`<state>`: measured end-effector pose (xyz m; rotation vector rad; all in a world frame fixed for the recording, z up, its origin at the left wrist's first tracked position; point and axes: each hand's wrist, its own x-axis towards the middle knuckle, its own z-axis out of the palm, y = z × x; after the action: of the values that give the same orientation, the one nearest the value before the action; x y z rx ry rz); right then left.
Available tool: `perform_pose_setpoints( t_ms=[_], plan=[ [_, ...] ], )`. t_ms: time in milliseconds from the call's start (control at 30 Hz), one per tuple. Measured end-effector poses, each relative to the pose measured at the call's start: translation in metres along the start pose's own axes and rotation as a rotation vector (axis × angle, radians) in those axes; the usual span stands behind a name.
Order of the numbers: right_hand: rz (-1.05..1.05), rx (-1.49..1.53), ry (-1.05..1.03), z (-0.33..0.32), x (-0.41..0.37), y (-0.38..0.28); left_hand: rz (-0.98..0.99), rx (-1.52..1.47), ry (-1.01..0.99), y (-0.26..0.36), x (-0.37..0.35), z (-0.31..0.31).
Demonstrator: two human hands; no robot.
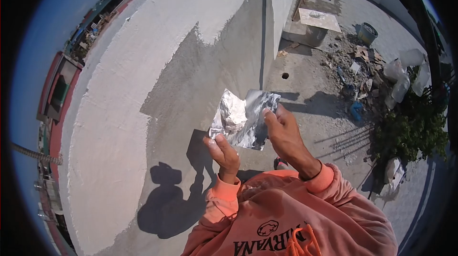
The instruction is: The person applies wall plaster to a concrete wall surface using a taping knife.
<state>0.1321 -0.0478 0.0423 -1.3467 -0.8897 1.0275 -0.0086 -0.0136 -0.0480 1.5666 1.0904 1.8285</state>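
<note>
My left hand (pixel 224 156) grips the lower edge of a flat metal plate with its thumb on top. On this plate rests a thick lump of white putty (pixel 233 110). My right hand (pixel 287 134) pinches a second plate, a thin metal scraper (pixel 259 113) smeared with white, by its right edge. The two plates meet or overlap side by side in front of my chest; the exact contact is hard to make out. Beyond them stands a wall, with a white coated area (pixel 114 127) and a bare grey area (pixel 210 70).
A white board (pixel 319 20) lies on a box-like block at the back right. Near it are a bucket (pixel 367 33), rubble (pixel 341 62), plastic bags (pixel 403 74) and a leafy plant (pixel 405 134). A small hole (pixel 285 75) shows in the concrete floor.
</note>
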Motion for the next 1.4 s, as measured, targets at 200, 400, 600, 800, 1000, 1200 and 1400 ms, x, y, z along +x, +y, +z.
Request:
perform_pose_setpoints(
  t_ms=[200,400,600,800,1000,1200,1400],
  plan=[
    [0.185,0.409,-0.066,0.000,0.004,0.015,0.111,0.002,-0.090,-0.007,0.002,-0.013],
    [0.290,0.737,-0.101,0.000,0.002,0.002,0.072,-0.101,-0.345,0.018,0.015,-0.028],
    [0.342,0.740,-0.161,-0.008,0.002,0.004,0.241,-0.067,-0.344,0.010,0.011,-0.037],
    [0.417,0.747,-0.123,-0.010,0.003,0.004,0.333,-0.012,-0.510,0.017,0.021,-0.050],
    [0.428,0.727,-0.143,-0.016,0.000,0.002,0.466,-0.023,-0.589,0.028,0.037,-0.050],
    [0.461,0.752,-0.185,-0.018,-0.004,0.002,0.490,-0.044,-0.609,0.018,0.035,-0.056],
    [0.458,0.750,-0.175,-0.015,-0.008,0.004,0.443,-0.085,-0.613,0.011,0.034,-0.061]
  ],
)
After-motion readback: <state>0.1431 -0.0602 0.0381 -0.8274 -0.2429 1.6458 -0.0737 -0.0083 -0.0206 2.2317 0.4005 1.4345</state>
